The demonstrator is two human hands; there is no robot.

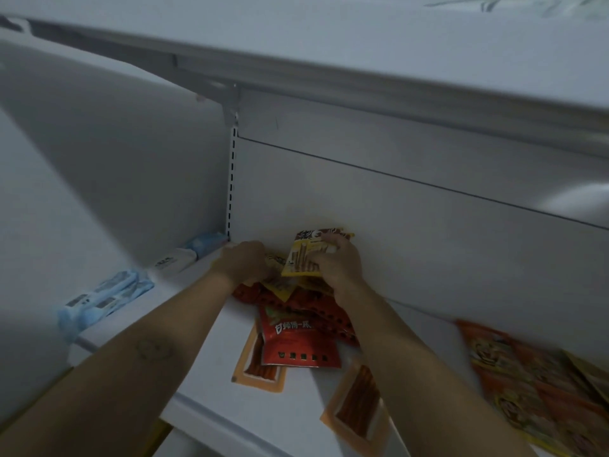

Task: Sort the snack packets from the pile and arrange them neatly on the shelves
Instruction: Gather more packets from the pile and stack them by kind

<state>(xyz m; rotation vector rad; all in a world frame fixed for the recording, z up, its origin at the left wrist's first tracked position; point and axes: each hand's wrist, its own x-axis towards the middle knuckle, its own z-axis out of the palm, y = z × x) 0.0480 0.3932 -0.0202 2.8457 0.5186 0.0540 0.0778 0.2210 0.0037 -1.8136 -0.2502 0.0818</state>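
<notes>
Yellow packet [304,258] printed with brown sticks, upright at the rear of the shelf [306,390], close to the back panel [395,209]. Pinched in the right hand [339,262], fingers curled over the top edge, thumb on the front; upper part partly covered by those fingers. Left hand [244,262] just beside it, back of the hand up, low over the rear of the pile [290,291]; fingers hidden, so cannot tell whether gripping anything. Below the hands, a red packet [298,341] with white lettering, lying over an orange packet [258,371]; most of the pile masked by both forearms. A second orange packet [357,404] nearer the front edge, partly under the right forearm. Blurred orange packets [527,374] to the right, cut off by the frame, print unreadable. Blue packs [108,291] on the neighbouring shelf to the left, smeared. Slotted upright [232,179] at the corner; upper shelf [362,77] overhead, dim.
</notes>
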